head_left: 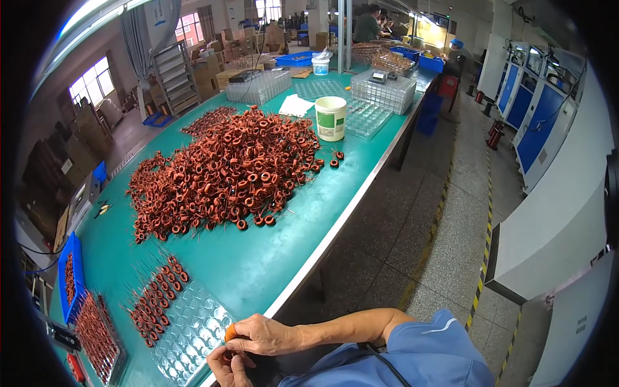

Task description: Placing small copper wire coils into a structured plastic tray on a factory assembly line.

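Blue sleeve [438, 351] at bottom edge, both hands meeting just off the near edge of the worktop [258, 264]. Right hand [261, 335] on top, fingers pinched shut on a small orange coil [230, 333]. Left hand [227, 367] underneath, fingers curled up toward the same coil; contact not clear, grip cannot tell.

Just beyond the hands: clear blister tray [193, 332], near pockets unfilled, rows of coils [158, 300] in its far-left part with leads sticking out. Further left, a second filled tray [97, 338] and a blue bin [71, 274] with more coils.

Mid worktop: big loose pile of copper coils [225, 171], a few strays at its right edge.

Behind the pile: white plastic cup [331, 118], white cloth [294, 105], stacks of clear trays [383, 90].

Far end: other people at another bench, blue cabinets along the right wall.
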### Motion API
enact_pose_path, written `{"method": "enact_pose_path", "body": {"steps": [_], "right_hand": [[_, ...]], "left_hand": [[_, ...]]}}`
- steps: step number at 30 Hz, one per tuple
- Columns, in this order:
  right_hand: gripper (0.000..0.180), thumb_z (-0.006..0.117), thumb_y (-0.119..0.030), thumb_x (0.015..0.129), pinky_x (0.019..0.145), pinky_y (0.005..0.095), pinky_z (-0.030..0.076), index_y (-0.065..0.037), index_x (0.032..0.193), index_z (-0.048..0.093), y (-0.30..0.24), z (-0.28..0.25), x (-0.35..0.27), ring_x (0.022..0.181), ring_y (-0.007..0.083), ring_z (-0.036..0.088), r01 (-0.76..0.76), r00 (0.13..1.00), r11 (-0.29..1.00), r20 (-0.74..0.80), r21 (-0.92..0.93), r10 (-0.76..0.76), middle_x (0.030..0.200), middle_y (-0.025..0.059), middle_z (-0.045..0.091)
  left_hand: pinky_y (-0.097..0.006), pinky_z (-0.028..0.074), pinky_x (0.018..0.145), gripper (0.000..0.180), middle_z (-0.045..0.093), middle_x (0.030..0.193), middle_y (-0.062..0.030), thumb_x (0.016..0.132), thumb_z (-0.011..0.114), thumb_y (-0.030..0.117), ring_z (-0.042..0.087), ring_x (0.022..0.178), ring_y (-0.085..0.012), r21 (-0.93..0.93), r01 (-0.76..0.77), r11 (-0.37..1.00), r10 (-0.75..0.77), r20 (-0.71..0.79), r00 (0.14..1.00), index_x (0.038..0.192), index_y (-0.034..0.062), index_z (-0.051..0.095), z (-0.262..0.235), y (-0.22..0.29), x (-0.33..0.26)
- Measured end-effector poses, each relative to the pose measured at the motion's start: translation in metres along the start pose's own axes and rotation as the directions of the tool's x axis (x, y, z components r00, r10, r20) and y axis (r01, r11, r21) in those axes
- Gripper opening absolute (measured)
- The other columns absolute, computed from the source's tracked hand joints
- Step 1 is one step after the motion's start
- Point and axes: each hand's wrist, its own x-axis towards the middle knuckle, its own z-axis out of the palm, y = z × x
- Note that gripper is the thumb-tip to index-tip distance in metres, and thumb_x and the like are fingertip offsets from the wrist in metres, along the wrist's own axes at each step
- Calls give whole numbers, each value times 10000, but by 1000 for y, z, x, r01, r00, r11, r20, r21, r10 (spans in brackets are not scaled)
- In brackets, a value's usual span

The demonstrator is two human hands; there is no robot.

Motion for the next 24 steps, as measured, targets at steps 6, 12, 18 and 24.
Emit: {"method": "enact_pose_path", "body": {"steps": [6,12,18,24], "right_hand": [[207,611,-153,886,587,303,486,52,911,610,-1,-5,-2,661,231,643,-2,1000,1000,-9,30,2,778,146,651],[158,634,-120,862,587,314,485,28,915,619,-1,-13,11,693,254,645,113,990,992,-82,-52,-117,795,144,648],[115,606,-98,890,571,274,500,-3,954,621,-4,-50,38,675,131,633,46,989,966,-125,-256,-80,811,106,686],[173,598,-127,880,507,225,455,38,910,639,-2,-21,120,607,95,614,-32,999,973,7,-227,35,706,69,657]], "left_hand": [[-248,457,636,308,557,925,-103,927,479,19,536,699,-142,-40,-6,999,6,17,1000,1223,-5,397,3,-4,2],[-267,479,642,316,604,960,-132,929,503,54,574,731,-169,465,-163,870,236,-103,966,1222,-27,417,-6,-22,-3],[-394,466,799,308,592,935,-156,728,576,-76,580,850,-332,740,-294,605,497,-62,866,1026,-4,550,10,-23,26],[-379,458,762,254,574,927,-132,714,622,-72,567,848,-302,761,-187,621,462,-162,872,956,-1,586,-1,-35,35]]}}
